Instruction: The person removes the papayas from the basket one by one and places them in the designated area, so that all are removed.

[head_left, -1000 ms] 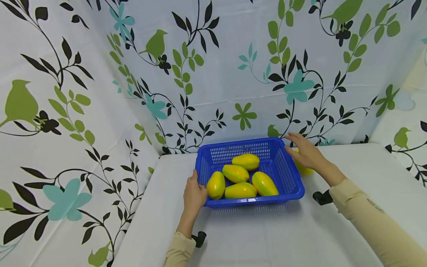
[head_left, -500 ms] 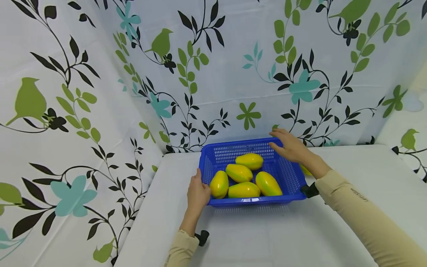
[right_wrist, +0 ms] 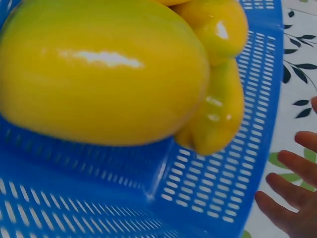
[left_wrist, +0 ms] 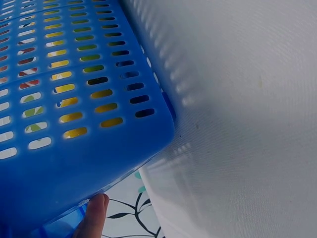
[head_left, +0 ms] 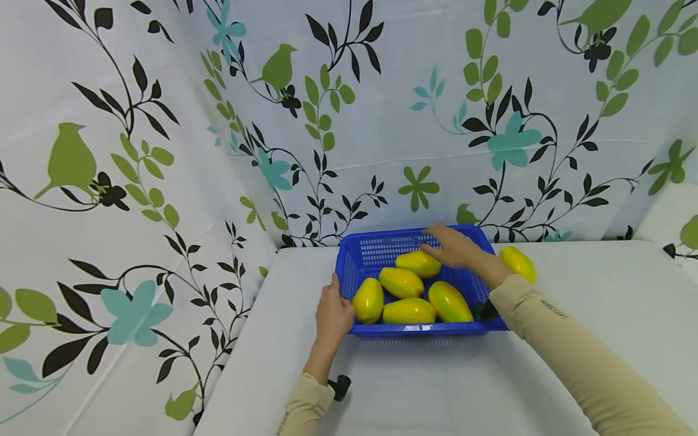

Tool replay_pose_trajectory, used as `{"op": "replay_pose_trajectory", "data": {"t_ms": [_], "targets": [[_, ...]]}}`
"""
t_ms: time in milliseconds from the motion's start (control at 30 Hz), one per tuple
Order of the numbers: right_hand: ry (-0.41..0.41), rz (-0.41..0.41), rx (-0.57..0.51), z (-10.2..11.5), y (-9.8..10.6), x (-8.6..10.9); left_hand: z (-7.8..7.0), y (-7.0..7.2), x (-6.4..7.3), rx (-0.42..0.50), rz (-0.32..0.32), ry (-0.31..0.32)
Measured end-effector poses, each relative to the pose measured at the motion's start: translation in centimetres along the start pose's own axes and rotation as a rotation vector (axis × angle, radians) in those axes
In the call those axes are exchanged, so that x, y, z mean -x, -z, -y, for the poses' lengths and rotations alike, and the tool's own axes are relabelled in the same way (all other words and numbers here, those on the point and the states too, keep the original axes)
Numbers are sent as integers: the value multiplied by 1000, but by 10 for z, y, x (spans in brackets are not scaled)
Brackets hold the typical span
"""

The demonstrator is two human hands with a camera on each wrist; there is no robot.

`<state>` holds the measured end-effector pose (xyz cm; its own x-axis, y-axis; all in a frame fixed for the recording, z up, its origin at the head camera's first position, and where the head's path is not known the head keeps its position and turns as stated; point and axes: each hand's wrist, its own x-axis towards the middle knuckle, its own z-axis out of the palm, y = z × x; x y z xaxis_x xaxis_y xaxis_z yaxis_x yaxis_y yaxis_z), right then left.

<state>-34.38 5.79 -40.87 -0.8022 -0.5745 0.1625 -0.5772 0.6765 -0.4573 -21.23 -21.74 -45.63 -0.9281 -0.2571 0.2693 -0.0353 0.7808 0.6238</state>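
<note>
A blue plastic basket [head_left: 422,328] with slotted walls stands on the white table, holding several glossy yellow-green fruits that look like papayas [head_left: 409,310]. At its left side, my left hand [head_left: 332,315] grips the rim with the thumb over the edge; in the left wrist view a fingertip [left_wrist: 96,208] touches the rim beside the outer wall. My right hand [head_left: 454,247] hovers over the basket's back right part, fingers spread and holding nothing. In the right wrist view its fingers [right_wrist: 297,166] show beyond the rim, apart from the large near papaya [right_wrist: 104,74].
Another yellow papaya [head_left: 518,263] lies on the table [head_left: 578,290] just right of the basket, behind the right forearm. A patterned cloth wall [head_left: 371,139] rises close behind the basket, and another [head_left: 136,242] stands to the left.
My right hand has moved left from the basket's right rim to over its inside. The papaya outside the basket shows more fully. My left hand stays on the rim; the head view has shifted.
</note>
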Motion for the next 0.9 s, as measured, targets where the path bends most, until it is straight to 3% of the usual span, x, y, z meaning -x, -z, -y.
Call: {"op": "replay_pose_trajectory", "data": {"t_ms": [367, 600, 900], "targets": [[-57, 198, -64, 2, -21, -16, -1, 2, 1, 7, 3, 0], [-73, 216, -37, -1, -32, -23, 0, 1, 1, 1, 0, 9], [-77, 218, -86, -4, -41, -24, 1, 0, 1, 0, -7, -8]]}}
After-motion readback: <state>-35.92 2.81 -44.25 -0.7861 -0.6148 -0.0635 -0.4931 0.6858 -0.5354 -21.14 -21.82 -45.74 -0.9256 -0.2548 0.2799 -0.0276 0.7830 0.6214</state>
